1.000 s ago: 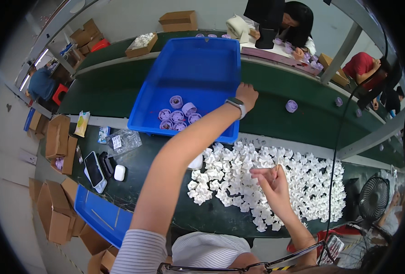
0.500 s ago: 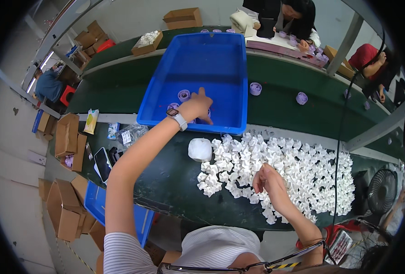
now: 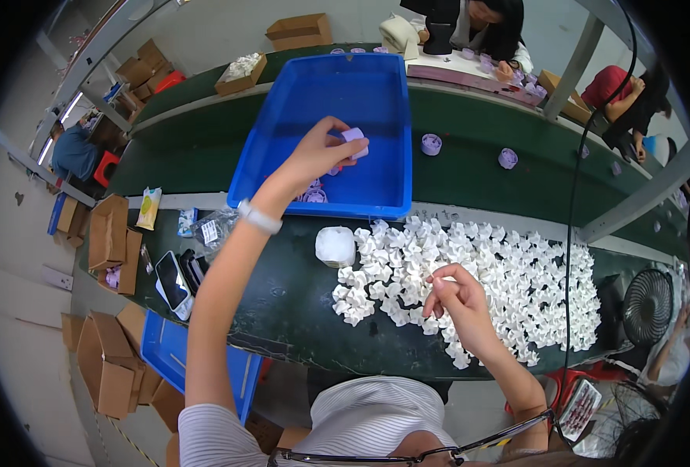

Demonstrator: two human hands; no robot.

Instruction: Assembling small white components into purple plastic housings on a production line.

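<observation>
Over the big blue tray (image 3: pixel 240 175), my left hand (image 3: pixel 321 152) is closed around a small round purple cup (image 3: pixel 355 144), lifted above the tray floor. Below that hand, several more purple cups (image 3: pixel 314 194) lie in the tray's near left corner, partly covered by my wrist. My right hand (image 3: pixel 463 307) hovers above the spread of white flower-shaped pieces (image 3: pixel 516 288). Its thumb and fingers are bent toward each other; whether something small is between them I cannot make out. A rounded white block (image 3: pixel 335 247) stands at the left end of the white pieces.
Purple cups (image 3: pixel 431 144) sit on the green belt (image 3: pixel 469 171) beyond the table. A phone (image 3: pixel 173 279), plastic bag (image 3: pixel 214 227) and cartons (image 3: pixel 110 233) are at left. A black fan (image 3: pixel 647 307) stands right; a black cable (image 3: pixel 570 257) hangs nearby. A co-worker (image 3: pixel 485 31) works opposite.
My left hand has risen from the tray's near corner and moved slightly farther away, now with a purple cup in its fingers. My right hand stays over the white pieces, its fingers somewhat shifted.
</observation>
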